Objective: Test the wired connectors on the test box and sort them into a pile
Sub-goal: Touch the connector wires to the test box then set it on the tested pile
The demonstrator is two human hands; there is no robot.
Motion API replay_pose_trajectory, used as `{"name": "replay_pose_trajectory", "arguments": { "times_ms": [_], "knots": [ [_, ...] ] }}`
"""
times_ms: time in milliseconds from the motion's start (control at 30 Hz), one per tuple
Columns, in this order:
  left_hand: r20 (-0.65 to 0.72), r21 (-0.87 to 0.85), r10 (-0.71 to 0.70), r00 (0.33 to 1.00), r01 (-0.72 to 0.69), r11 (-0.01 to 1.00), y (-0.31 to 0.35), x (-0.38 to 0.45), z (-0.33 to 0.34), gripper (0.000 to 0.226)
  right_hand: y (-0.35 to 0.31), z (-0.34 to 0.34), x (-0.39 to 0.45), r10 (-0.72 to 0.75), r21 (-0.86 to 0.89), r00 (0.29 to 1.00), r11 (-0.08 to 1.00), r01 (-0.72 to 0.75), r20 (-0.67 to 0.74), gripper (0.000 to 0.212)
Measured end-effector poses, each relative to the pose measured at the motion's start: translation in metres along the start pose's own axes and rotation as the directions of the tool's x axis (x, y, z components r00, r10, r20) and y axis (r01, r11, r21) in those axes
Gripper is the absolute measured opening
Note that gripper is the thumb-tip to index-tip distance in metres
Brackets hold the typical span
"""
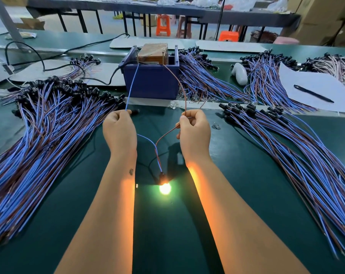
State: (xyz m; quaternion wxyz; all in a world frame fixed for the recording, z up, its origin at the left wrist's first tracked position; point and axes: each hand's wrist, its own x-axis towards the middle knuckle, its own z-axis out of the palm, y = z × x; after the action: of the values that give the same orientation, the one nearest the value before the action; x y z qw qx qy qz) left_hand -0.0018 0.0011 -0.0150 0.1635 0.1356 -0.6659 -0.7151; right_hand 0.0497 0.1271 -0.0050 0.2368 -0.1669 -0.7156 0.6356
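1. A large pile of wired connectors [49, 123] fans across the left side of the green desk [167, 234], black sockets at the far end, blue and brown leads running toward the near edge.
2. The left hand [119, 131] pinches the test box's blue lead [132, 84] together with the blue wire of the connector under test; its grip is curled tight round them.
3. Behind the hands stands the blue test box [152, 82], holding an orange-brown block wrapped in clear film.
4. Between the forearms, the tested connector's bulb [164, 188] lies on the desk and glows brightly, its two wires rising to the hands.
5. The right hand [194, 131] pinches the box's brown lead [182, 89] against the connector's brown wire, fingers curled in a closed grip.
6. A second pile of connectors [298, 155] spreads down the right side of the desk.
7. Farther back on the right, a black pen [313, 93] lies on a white sheet [306, 84], near a white rounded object [240, 73] I cannot identify.
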Motion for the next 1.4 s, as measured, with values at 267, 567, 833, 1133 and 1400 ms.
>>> {"name": "replay_pose_trajectory", "arguments": {
  "times_ms": [267,567,833,1133,1400],
  "knots": [
    [0.024,-0.008,-0.007,1.000,0.007,1.000,0.001,-0.002,-0.001,0.025,0.001,0.000,0.001,-0.011,0.014,1.000,1.000,0.011,-0.002,0.015],
    [0.553,-0.045,-0.085,0.829,0.131,0.990,0.008,-0.020,0.012,0.022,0.004,0.008,-0.005,-0.261,0.004,0.946,0.964,0.265,0.192,0.013],
    [0.551,-0.084,-0.054,0.833,0.120,0.989,0.012,-0.020,0.006,0.010,0.003,0.004,-0.003,-0.244,0.057,0.914,0.969,0.238,0.325,0.014],
    [0.424,-0.335,-0.122,0.898,0.280,0.899,0.014,-0.013,0.003,0.020,0.009,-0.004,0.000,-0.226,0.002,0.789,0.962,0.274,0.571,0.061],
    [0.410,-0.449,-0.120,0.904,0.314,0.836,0.013,-0.012,0.000,0.028,0.003,-0.007,0.007,-0.099,0.411,0.934,0.910,-0.054,0.342,0.029]
  ]
}}
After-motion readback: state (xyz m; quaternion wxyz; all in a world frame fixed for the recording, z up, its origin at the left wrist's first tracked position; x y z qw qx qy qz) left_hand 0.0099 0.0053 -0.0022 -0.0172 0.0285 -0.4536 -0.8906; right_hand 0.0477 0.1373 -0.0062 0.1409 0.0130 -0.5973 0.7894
